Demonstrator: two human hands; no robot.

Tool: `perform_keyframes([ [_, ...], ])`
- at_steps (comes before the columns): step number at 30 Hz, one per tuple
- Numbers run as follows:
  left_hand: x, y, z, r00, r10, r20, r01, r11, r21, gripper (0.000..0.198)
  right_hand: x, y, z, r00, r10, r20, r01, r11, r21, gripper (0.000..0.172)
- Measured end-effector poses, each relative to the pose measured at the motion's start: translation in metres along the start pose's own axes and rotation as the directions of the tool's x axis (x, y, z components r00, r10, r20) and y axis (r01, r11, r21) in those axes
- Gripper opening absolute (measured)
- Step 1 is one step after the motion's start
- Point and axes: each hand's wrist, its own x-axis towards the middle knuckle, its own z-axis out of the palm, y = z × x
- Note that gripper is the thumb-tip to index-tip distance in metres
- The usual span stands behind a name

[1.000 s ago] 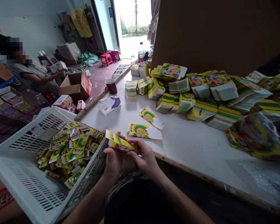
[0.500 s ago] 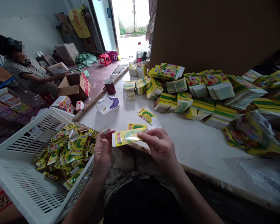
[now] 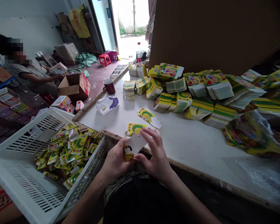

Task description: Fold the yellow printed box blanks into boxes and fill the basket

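Observation:
A small yellow-green carton (image 3: 128,153) with its white inner flap raised is gripped by my left hand (image 3: 115,158), near the table's front edge. My right hand (image 3: 155,155) is beside it, fingers apart, with the thumb close to the carton's lower edge and the fingers near the white flap. Just beyond my hands, flat yellow cartons (image 3: 136,128) lie on the white table (image 3: 184,137), and one more flat carton (image 3: 146,115) sits a little farther back. To the left, a white plastic basket (image 3: 16,174) holds a heap of yellow-green cartons (image 3: 72,149).
Stacks of folded cartons (image 3: 198,109) line the table's back right. A tissue pack (image 3: 107,105) and a dark mug (image 3: 109,86) stand at the left edge. A clear plastic bag (image 3: 259,130) lies right. A person (image 3: 32,74) sits at far left by an open box (image 3: 71,87).
My left hand has moved right and now grips a carton with its white flap raised. The flat yellow carton stretched between both hands is no longer seen that way. My right hand's fingers have spread.

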Motion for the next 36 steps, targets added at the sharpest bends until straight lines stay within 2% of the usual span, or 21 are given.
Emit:
perform_keyframes([
  [2, -0.002, -0.001, 0.006, 0.998, 0.037, -0.044, -0.035, 0.998, 0.045, 0.073, -0.001, 0.001, 0.006, 0.983, 0.169, -0.068, -0.158, 0.977, 0.146, 0.077],
  [4, -0.004, -0.001, 0.012, 0.994, 0.089, -0.058, -0.086, 0.995, 0.06, 0.076, -0.003, 0.002, 0.015, 0.944, 0.328, 0.04, -0.32, 0.877, 0.357, 0.072],
  [6, -0.005, 0.001, 0.014, 0.993, 0.102, -0.063, -0.097, 0.993, 0.074, 0.076, -0.003, 0.005, 0.022, 0.873, 0.45, 0.187, -0.468, 0.67, 0.576, 0.067],
  [8, -0.005, 0.002, 0.014, 0.993, 0.084, -0.079, -0.078, 0.994, 0.077, 0.075, -0.004, 0.009, 0.026, 0.806, 0.538, 0.247, -0.524, 0.454, 0.721, 0.073],
  [10, -0.005, 0.004, 0.013, 0.992, 0.08, -0.097, -0.075, 0.995, 0.06, 0.076, -0.005, 0.01, 0.026, 0.77, 0.592, 0.239, -0.517, 0.359, 0.777, 0.083],
  [12, -0.004, 0.007, 0.013, 0.989, 0.113, -0.1, -0.109, 0.993, 0.039, 0.075, -0.007, 0.009, 0.026, 0.774, 0.589, 0.234, -0.517, 0.373, 0.771, 0.083],
  [16, -0.004, 0.012, 0.017, 0.966, 0.249, -0.076, -0.249, 0.968, 0.011, 0.067, -0.009, 0.003, 0.028, 0.815, 0.481, 0.323, -0.548, 0.461, 0.698, 0.047],
  [18, -0.004, 0.013, 0.018, 0.958, 0.274, -0.087, -0.275, 0.962, 0.001, 0.06, -0.007, 0.002, 0.029, 0.829, 0.445, 0.339, -0.544, 0.5, 0.673, 0.04],
  [21, -0.004, 0.012, 0.017, 0.967, 0.237, -0.097, -0.239, 0.971, -0.001, 0.051, -0.004, 0.005, 0.03, 0.856, 0.421, 0.299, -0.507, 0.577, 0.64, 0.045],
  [25, -0.003, 0.012, 0.016, 0.988, 0.14, -0.068, -0.142, 0.989, -0.03, 0.05, -0.004, 0.008, 0.029, 0.911, 0.329, 0.248, -0.411, 0.695, 0.59, 0.062],
  [29, -0.004, 0.011, 0.019, 0.995, 0.084, -0.058, -0.089, 0.993, -0.081, 0.052, -0.007, 0.003, 0.025, 0.934, 0.179, 0.308, -0.315, 0.818, 0.481, 0.079],
  [32, -0.004, 0.01, 0.022, 0.996, 0.022, -0.087, -0.031, 0.994, -0.104, 0.054, -0.007, 0.001, 0.025, 0.942, 0.105, 0.32, -0.23, 0.894, 0.385, 0.07],
  [34, -0.004, 0.009, 0.024, 0.993, -0.002, -0.119, -0.011, 0.993, -0.114, 0.061, -0.005, 0.004, 0.027, 0.959, 0.093, 0.268, -0.194, 0.904, 0.381, 0.059],
  [36, -0.004, 0.008, 0.026, 0.989, 0.01, -0.15, -0.025, 0.995, -0.102, 0.069, -0.003, 0.008, 0.028, 0.97, 0.135, 0.201, -0.208, 0.889, 0.408, 0.053],
])
